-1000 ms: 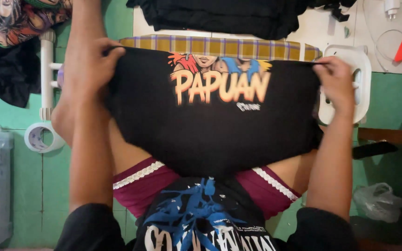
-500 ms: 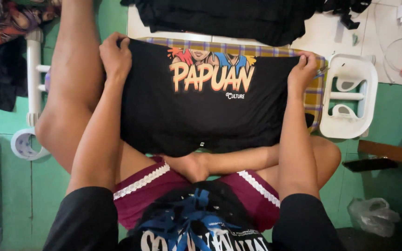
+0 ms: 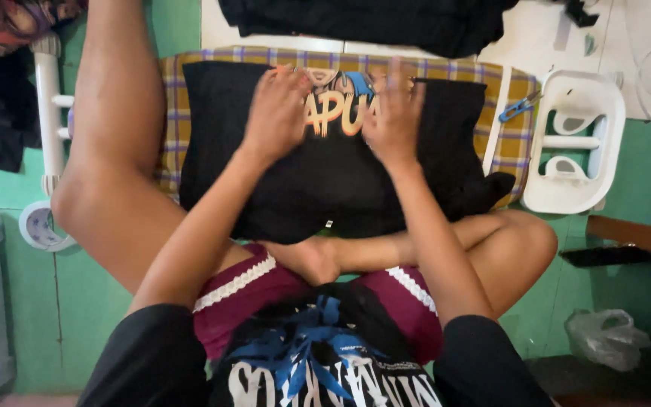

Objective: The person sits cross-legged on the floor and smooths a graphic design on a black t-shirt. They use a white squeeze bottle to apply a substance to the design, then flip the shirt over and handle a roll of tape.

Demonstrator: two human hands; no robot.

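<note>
Lying flat under both palms, one folded black T-shirt on a checked yellow-and-purple cloth. Left hand open, fingers spread, pressing beside the coloured print; right hand likewise open and flat, just beside it. Print mostly hidden beneath the two hands. Beyond the fingertips, another black garment, cut off at the top. Right of the right hand, blue-handled pliers and one white plastic rack.
</note>
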